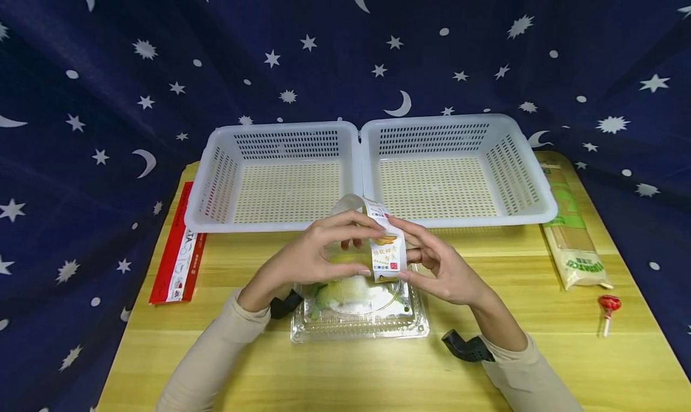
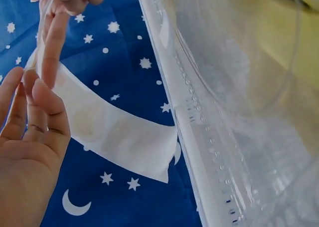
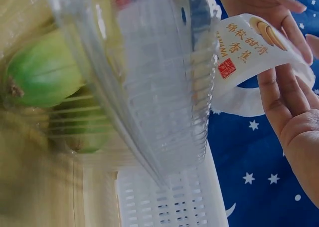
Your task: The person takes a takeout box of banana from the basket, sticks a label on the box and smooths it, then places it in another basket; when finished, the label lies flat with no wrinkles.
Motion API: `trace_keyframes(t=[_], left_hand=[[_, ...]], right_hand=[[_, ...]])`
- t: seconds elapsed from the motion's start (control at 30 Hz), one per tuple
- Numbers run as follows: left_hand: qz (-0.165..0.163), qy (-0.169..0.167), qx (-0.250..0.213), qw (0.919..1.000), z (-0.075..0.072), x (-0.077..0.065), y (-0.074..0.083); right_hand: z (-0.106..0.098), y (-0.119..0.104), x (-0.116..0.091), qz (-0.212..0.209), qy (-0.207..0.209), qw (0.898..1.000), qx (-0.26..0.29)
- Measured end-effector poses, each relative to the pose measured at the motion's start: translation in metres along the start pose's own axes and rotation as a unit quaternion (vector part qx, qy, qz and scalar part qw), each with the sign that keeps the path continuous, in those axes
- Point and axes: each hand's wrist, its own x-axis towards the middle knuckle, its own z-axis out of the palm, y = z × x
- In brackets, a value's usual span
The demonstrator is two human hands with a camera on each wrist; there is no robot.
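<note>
Both hands hold a curled strip of printed labels with banana pictures and the word BANANA, above a clear plastic clamshell box. My left hand grips the strip from its left side; in the left wrist view the fingers of the left hand pinch its edge. From the other side my right hand holds it between thumb and fingers. The strip's white back hangs in a curve. Through the box, green fruit shows, partly blurred by the plastic.
Two white perforated baskets stand side by side behind the hands. A red flat package lies at the left, partly under the left basket. To the right are a packet of noodles and a red lollipop.
</note>
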Motion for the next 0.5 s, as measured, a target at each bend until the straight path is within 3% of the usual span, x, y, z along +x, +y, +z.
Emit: trace_keyframes(t=[0.4,0.5], left_hand=[[0.025,-0.006,-0.072,0.9971,-0.005,-0.004,0.006],[0.04,-0.006,-0.11,0.9931,-0.006,-0.005,0.006]], right_hand=[[-0.007,0.001,-0.008,0.015,0.009,1.0,-0.017],[-0.011,0.001,-0.011,0.014,0.012,0.999,-0.029]])
